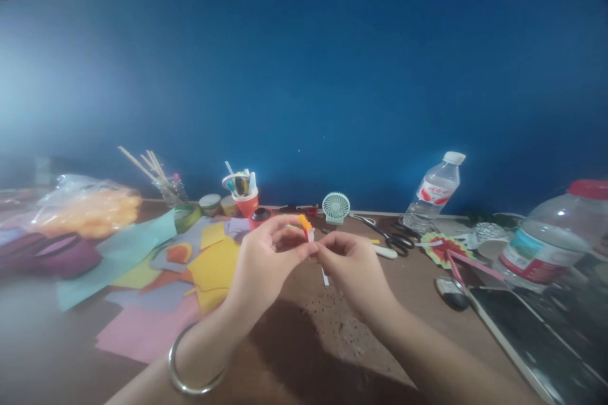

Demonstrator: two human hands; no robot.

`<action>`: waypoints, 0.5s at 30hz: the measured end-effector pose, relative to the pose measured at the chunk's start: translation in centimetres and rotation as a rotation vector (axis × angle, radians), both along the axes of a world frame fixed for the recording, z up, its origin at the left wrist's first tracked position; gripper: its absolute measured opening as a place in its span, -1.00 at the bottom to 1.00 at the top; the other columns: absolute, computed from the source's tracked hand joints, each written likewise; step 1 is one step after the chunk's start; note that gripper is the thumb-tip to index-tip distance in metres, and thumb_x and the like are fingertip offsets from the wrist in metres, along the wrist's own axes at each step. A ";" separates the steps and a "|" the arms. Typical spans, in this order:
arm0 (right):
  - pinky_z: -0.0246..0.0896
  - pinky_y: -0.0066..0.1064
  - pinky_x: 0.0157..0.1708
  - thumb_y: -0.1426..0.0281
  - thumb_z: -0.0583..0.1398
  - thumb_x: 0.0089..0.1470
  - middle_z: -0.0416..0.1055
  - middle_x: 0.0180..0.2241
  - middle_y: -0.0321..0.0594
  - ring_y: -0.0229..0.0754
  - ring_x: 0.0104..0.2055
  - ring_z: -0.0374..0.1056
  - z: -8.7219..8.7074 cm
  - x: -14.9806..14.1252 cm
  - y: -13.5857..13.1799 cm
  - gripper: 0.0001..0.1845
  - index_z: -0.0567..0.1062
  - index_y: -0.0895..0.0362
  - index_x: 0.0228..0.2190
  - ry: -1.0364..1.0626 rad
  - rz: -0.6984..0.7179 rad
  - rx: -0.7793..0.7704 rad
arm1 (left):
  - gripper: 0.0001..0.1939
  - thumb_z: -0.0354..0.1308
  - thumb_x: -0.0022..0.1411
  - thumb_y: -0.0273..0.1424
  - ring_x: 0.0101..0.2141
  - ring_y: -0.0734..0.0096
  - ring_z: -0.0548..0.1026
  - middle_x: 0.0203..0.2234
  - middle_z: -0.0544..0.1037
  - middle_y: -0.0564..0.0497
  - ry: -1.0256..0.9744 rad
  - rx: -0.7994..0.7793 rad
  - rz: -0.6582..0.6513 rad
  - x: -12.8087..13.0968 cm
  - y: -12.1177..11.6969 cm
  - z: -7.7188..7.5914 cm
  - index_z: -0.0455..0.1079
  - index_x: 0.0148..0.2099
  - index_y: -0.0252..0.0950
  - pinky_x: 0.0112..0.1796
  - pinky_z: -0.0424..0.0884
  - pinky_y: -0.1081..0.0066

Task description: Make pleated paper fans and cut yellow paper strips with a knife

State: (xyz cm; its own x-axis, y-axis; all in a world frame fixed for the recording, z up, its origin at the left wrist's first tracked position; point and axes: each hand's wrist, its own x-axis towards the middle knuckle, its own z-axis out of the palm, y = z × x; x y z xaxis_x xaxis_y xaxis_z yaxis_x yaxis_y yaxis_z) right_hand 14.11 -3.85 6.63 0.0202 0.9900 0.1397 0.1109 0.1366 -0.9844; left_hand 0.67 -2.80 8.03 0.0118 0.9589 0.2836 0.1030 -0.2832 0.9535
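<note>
Just above the middle of the table, my left hand point(270, 256) pinches a small orange piece point(304, 224) with a whitish lower part, which looks like folded or rolled paper. My right hand point(351, 266) meets it there, thumb and finger pressed together at the lower end of the piece; what exactly they grip is hidden. A narrow white strip point(325, 276) lies on the table below the fingertips. Left of my hands spread coloured paper sheets, among them a yellow one point(213, 266) and a pink one point(152, 329).
Behind my hands stand a small fan point(335, 207) and a cup of tools point(247, 204). Black-handled scissors point(396, 240), a tilted water bottle point(434, 193), a paper pinwheel-like flower point(444, 250), a large bottle point(546, 247) and a tablet-like device point(536, 342) are on the right.
</note>
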 end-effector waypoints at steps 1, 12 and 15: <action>-0.08 -0.51 -0.67 0.28 0.19 -0.08 0.24 -0.73 -0.37 -0.37 -0.68 0.05 0.0 -0.1 -0.1 -0.75 0.42 0.17 -0.65 0.005 0.011 0.003 | -0.69 0.30 -0.09 -0.43 -0.42 0.39 0.52 -0.49 0.57 0.05 0.015 0.009 0.034 -0.1 0.1 0.0 0.39 -0.23 -0.26 -0.35 0.41 0.46; -0.07 -0.51 -0.63 0.34 0.18 -0.08 0.28 -0.73 -0.36 -0.37 -0.67 0.10 0.4 -0.7 -0.1 -0.78 0.42 0.18 -0.65 0.166 0.068 -0.096 | -0.71 0.25 -0.01 -0.41 -0.48 0.46 0.51 -0.54 0.55 0.11 0.014 0.054 0.217 0.1 0.0 -0.3 0.32 -0.20 -0.23 -0.38 0.40 0.50; -0.07 -0.50 -0.62 0.32 0.18 -0.09 0.29 -0.73 -0.34 -0.37 -0.67 0.10 0.3 -0.6 -0.1 -0.73 0.40 0.18 -0.70 0.192 0.094 -0.098 | -0.68 0.25 -0.01 -0.39 -0.51 0.46 0.50 -0.57 0.53 0.13 -0.045 0.037 0.194 0.0 0.0 -0.3 0.30 -0.17 -0.23 -0.41 0.42 0.48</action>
